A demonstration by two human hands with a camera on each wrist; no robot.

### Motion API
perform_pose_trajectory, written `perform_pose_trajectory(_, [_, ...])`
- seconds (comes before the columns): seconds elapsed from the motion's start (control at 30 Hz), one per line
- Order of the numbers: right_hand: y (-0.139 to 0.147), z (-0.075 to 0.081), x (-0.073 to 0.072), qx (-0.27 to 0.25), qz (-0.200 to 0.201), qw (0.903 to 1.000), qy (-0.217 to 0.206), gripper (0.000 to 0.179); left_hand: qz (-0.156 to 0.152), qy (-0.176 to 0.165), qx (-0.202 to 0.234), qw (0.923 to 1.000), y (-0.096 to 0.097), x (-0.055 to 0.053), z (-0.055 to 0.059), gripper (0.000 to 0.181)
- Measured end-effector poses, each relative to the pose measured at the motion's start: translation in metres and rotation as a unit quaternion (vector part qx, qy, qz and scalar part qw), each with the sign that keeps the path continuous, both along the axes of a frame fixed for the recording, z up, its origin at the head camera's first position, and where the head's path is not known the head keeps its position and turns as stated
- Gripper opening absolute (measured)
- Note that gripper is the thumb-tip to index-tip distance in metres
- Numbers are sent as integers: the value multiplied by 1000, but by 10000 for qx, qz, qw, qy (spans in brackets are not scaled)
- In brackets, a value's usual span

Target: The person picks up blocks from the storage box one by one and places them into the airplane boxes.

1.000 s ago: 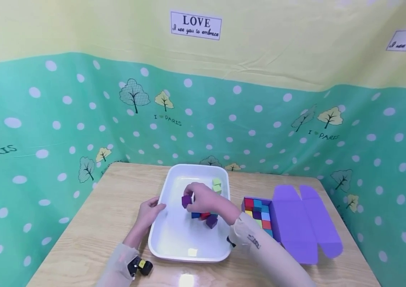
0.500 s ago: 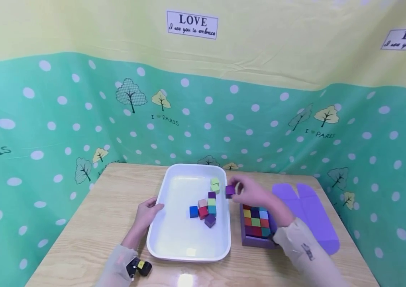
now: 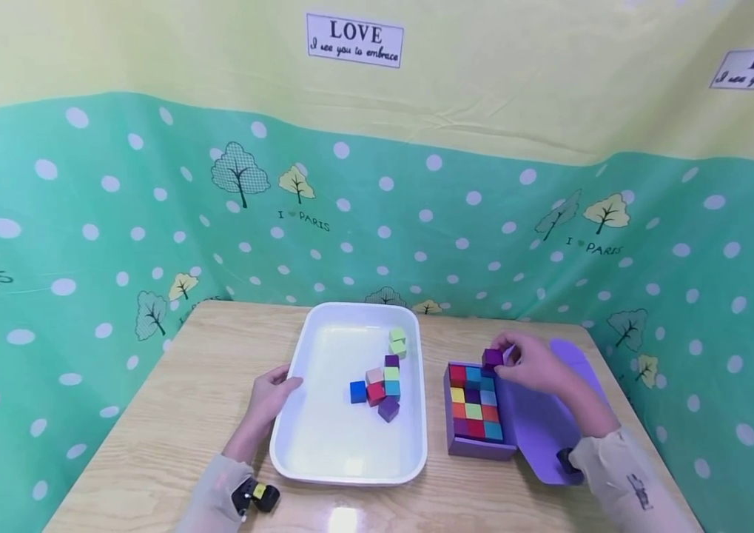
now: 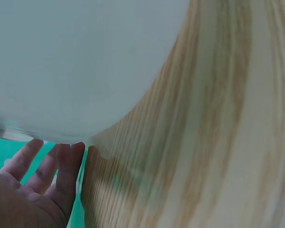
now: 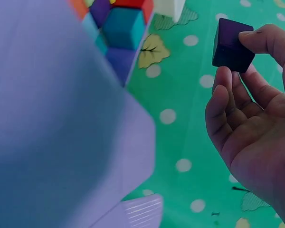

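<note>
In the head view my right hand (image 3: pixel 531 363) pinches a purple cube (image 3: pixel 493 360) over the back right corner of the purple box (image 3: pixel 481 448). The right wrist view shows the cube (image 5: pixel 232 46) between thumb and fingertips. Rows of coloured cubes fill most of the box, among them a red cube (image 3: pixel 457 375) and a yellow cube (image 3: pixel 458 397). My left hand (image 3: pixel 268 396) holds the left rim of the white tray (image 3: pixel 330 459), thumb over the edge and fingers against the outside. Inside the tray lie several loose cubes, including a blue cube (image 3: pixel 358 392) and a tilted purple cube (image 3: pixel 388 409).
The box's purple lid (image 3: pixel 543 429) lies folded open to its right, partly under my right forearm. All of this stands on a wooden table (image 3: pixel 217 355). A green and yellow printed cloth (image 3: pixel 383 200) hangs behind and beside the table.
My right hand has carried the purple cube from above the tray, rightward over its rim, to the box's back right corner. The left hand has stayed at the tray's rim.
</note>
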State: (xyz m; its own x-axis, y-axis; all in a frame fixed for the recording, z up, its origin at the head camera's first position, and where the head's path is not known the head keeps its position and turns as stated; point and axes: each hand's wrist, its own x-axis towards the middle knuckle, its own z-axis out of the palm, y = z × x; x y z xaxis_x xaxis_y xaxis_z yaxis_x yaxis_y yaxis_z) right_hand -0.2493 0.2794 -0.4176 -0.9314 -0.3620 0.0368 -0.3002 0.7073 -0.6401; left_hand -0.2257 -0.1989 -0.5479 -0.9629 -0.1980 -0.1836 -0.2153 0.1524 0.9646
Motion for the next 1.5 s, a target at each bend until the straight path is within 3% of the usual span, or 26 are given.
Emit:
perform_pose_trajectory(0.27, [11,-21,-4,-51,143,9999,1,26,-25,-21,39,10000,-1,-1,0,53])
perform_pose_trajectory(0.7, [13,-44,-10,-17,-187,9993,-317,26,102,-11,51,9999,2,0,4,53])
perform_pose_trajectory(1.23, [15,-66,-15,278,-245,9991,187,24,90,-58,24,9999,2,0,3,54])
perform_pose_trajectory(1.5, [15,-72,-15,403,-351,9983,232,29,5,-8,126,9999,3,3,3,54])
